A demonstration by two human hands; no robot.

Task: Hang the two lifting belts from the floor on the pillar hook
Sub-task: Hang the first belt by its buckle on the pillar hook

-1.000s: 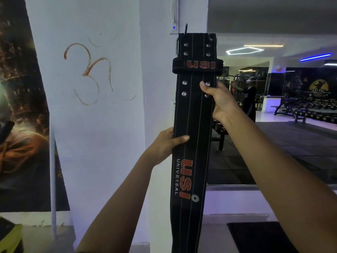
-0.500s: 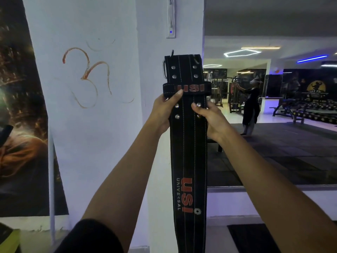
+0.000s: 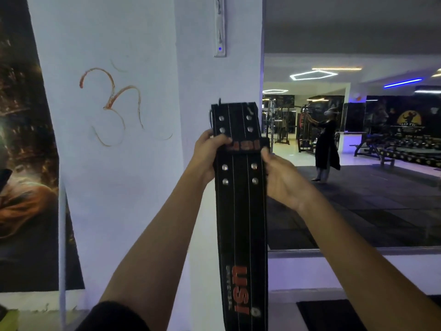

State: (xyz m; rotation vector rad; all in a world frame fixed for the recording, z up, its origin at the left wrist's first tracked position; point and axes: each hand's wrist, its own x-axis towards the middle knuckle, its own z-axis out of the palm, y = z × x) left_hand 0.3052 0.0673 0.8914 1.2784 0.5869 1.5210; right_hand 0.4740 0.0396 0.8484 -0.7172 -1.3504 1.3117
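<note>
Both hands hold one black belt (image 3: 241,211) upright in front of the white pillar (image 3: 148,163), its buckle end up. The left hand (image 3: 207,156) grips the left edge, fingers (image 3: 223,140) clenched over the loop band; the right hand (image 3: 279,180) clasps the right edge just beside it. The hook strip (image 3: 219,27) is fixed on the pillar well above the belt's top, apart from it.
</note>
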